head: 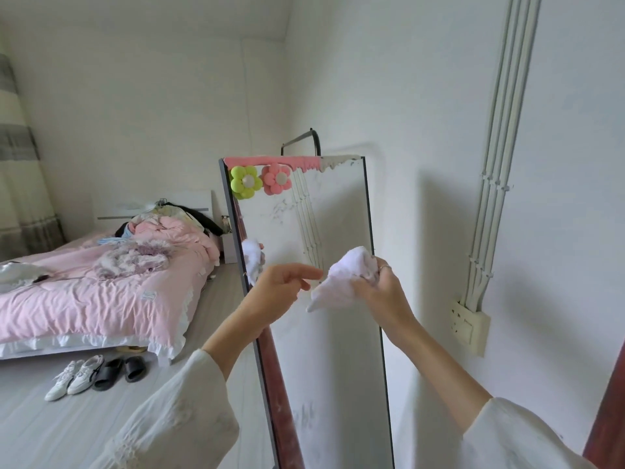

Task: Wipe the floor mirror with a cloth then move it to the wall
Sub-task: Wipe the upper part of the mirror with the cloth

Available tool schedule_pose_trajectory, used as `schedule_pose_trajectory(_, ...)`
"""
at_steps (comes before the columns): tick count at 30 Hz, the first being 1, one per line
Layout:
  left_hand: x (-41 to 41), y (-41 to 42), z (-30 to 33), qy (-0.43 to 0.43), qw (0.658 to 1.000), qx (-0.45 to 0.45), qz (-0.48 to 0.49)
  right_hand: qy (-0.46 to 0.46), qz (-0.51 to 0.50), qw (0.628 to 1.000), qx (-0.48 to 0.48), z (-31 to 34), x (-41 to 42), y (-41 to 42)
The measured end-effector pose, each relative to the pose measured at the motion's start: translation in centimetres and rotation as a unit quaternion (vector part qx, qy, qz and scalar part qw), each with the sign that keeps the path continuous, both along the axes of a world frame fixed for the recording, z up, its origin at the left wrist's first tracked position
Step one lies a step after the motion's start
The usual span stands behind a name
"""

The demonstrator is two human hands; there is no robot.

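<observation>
My right hand point(382, 292) bunches the soft cloth point(345, 279); my left hand point(280, 292) hangs loose. The floor mirror point(334, 299) looks tall and fragile, so I'd grip its side edges.

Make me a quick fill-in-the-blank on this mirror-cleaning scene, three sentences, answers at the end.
1. The white cloth is gripped by the ____ hand.
2. The left hand holds ____.
3. On the floor mirror, the green flower sits beside a ____ flower.

Answers: right; nothing; pink
</observation>
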State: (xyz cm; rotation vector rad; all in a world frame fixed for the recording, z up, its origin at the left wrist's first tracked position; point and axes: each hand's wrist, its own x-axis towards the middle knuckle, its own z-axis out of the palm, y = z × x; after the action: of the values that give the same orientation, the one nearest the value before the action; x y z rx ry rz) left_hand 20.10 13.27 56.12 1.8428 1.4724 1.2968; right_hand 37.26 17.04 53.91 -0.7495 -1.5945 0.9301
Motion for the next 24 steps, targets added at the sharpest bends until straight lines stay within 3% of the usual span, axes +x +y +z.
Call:
schedule_pose_trajectory(4, -2.7, 0.8, 3.2, -0.059, 0.958, 0.205, 0.192, -0.083, -0.129, 0.988, 0.025, 2.7, -0.6, 2.9)
schedule_pose_trajectory(8, -5.8, 2.7, 6.5, -0.066, 0.917, 0.254, 0.300, -0.187, -0.210, 0.947, 0.158, 5.1, -2.4, 6.5)
schedule_pose_trajectory(15, -7.2, 5.1, 8.2, 0.022, 0.942, 0.216, 0.257, -0.218, -0.270, 0.899, 0.266, 7.5, -6.5, 11.4)
schedule_pose_trajectory(19, -7.1, 6.9, 9.5, -0.021, 0.962, 0.187, 0.197, -0.214, -0.283, 0.903, 0.241, 9.6, -7.9, 14.2)
schedule_pose_trajectory(24, -7.4, 8.2, 10.6, -0.080, 0.948, 0.230, 0.205, -0.169, -0.241, 0.924, 0.242, 7.7, -9.9, 14.1)
